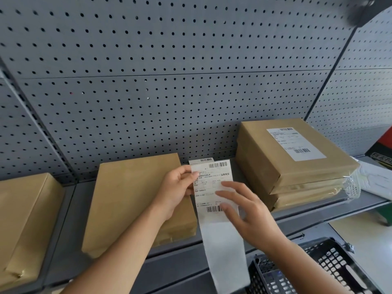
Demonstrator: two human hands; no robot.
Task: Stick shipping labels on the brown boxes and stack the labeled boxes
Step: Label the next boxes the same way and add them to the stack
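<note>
My left hand (179,188) pinches the left edge of a white shipping label (212,183) held above the grey shelf, with a long strip of backing paper (224,247) hanging down from it. My right hand (247,215) lies over the label's lower right part, its fingers nearly straight and touching the paper. An unlabeled brown box (131,196) lies flat just left of the label. To the right stands a stack of brown boxes (282,164); the top one carries a stuck label (296,143). Another brown box (25,213) sits at the far left.
A grey pegboard wall (169,81) backs the shelf (307,213). A black mesh basket (307,270) sits at the lower right below the shelf edge. White papers in clear plastic (375,179) lie right of the stack, beside a red and black object (384,149).
</note>
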